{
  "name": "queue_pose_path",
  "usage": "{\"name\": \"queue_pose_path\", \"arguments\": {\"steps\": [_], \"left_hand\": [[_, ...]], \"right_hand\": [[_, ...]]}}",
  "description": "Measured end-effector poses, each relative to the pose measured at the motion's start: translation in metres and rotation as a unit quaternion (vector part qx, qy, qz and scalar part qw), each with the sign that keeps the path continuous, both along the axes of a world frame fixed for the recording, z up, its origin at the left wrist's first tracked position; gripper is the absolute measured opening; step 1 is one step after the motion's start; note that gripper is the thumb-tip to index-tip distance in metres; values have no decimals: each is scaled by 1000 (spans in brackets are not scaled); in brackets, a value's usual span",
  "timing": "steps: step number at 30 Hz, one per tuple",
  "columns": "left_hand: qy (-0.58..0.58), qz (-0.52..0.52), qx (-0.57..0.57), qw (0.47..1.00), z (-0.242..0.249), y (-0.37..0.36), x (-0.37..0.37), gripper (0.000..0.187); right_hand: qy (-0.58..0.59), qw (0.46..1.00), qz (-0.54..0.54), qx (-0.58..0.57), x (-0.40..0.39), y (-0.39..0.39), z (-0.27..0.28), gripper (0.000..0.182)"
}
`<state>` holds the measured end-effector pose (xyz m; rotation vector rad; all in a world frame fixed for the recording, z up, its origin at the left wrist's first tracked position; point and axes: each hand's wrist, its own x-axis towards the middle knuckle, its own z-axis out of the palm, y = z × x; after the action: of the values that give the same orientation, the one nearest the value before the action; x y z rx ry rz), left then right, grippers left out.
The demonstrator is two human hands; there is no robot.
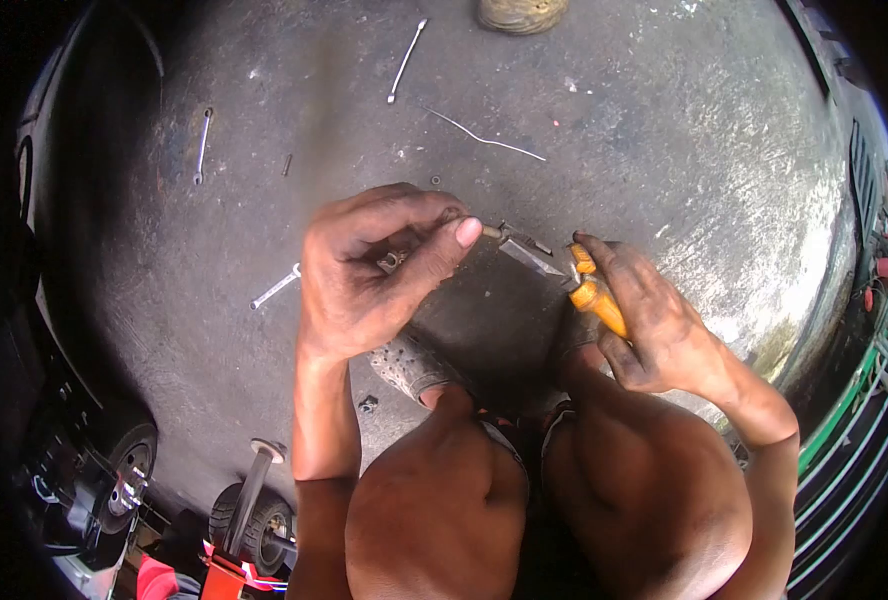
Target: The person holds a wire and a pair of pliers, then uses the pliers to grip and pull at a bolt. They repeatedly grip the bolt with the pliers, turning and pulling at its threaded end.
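My left hand (349, 270) is closed, with thumb and forefinger pinching a thin rod-like piece (490, 231). A small metal bit (392, 262) shows inside the curl of its fingers. My right hand (664, 325) is wrapped round the yellow handles of a pair of pliers (599, 303). Their metal jaws (529, 255) point left and reach right up to the rod-like piece by my left fingertips. Both hands are raised over the floor, in front of my bent knees.
On the dark concrete floor (594, 130) lie wrenches (407, 62) (203, 147) (276, 287), a bent wire (486, 138), a small bolt (286, 165) and a nut (436, 180). Wheels (129, 475) stand at lower left, a green metal rack (844, 425) at right.
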<state>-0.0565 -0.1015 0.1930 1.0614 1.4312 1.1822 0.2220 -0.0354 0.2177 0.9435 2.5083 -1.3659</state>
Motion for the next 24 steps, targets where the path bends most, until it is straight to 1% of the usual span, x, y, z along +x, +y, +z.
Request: {"name": "queue_pose_path", "arguments": {"steps": [3,7,9,13,21,24], "left_hand": [[39,-29,11,999,-1,0,-3,8],[50,-31,-7,998,-4,-1,-4,9],[57,-26,-17,998,-5,-1,-3,10],[51,-15,-28,998,-6,-1,-1,10],[19,-7,-92,996,-5,2,0,11],[16,-16,-92,996,-10,1,4,11]], "right_hand": [[15,1000,7,17,0,-2,-4,85],[37,998,13,42,2,-4,-7,82],[35,999,2,13,2,-5,-8,82],[44,999,-15,-16,-1,-11,-9,81],[55,998,-20,1,-1,-17,-14,79],[67,997,-24,2,0,-18,-17,78]]}}
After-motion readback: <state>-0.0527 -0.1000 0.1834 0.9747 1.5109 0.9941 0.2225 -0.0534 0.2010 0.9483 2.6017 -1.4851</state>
